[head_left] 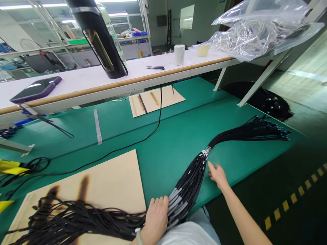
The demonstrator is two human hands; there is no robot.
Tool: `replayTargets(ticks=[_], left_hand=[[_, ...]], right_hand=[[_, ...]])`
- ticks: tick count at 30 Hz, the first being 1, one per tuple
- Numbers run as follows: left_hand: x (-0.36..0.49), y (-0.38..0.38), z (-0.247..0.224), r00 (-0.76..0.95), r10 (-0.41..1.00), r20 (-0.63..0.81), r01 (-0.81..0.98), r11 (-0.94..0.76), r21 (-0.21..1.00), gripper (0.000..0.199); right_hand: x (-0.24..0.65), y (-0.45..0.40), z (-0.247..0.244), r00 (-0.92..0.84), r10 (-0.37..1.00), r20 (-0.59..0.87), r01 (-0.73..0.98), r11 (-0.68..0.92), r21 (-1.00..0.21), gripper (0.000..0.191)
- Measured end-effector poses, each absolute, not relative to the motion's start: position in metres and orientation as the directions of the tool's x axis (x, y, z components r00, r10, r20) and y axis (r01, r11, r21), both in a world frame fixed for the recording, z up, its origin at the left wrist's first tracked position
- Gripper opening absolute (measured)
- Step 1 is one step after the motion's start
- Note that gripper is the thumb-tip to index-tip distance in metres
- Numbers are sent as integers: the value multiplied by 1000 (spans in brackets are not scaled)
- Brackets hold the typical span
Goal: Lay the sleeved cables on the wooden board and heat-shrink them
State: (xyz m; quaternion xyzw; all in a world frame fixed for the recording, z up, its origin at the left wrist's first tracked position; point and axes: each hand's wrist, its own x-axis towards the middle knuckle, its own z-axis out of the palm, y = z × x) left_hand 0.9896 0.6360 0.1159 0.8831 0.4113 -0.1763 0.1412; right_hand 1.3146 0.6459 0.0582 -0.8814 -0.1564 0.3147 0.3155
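Note:
A long bundle of black cables lies across the green table, with grey sleeves along part of it and white tags near a tied band. My left hand is closed over the bundle at the grey sleeves, close to my body. My right hand is just right of the bundle below the tie; its fingers are loosely bent and partly apart, and nothing shows in them. Thin cable ends with bluish tips fan out at the right. The other end spreads in loose black strands over a scorched wooden board.
A raised white shelf holds a phone, a black tumbler, snips, a white roll and bagged cables. A black cord crosses the green mat. A second board lies beneath the shelf.

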Motion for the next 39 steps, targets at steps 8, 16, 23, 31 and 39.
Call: replayTargets(ticks=[8,16,23,31,39], left_hand=[[985,629,112,751,577,-322,635,-764,113,40],[984,610,95,675,723,-148,725,-687,-49,42],[982,607,94,677,728,-109,725,-685,-73,41],[981,601,88,651,756,-74,753,-655,-67,44],[985,602,96,603,775,-189,787,-617,-19,47]], right_hand=[[1239,619,48,564,518,-643,-393,-517,-760,59],[1266,641,87,518,853,60,628,-332,-704,36],[1256,686,98,45,937,-347,931,-165,-324,16],[1286,701,90,145,960,-238,973,-182,-142,27],[1302,706,98,9,963,-271,983,-58,-174,31]])
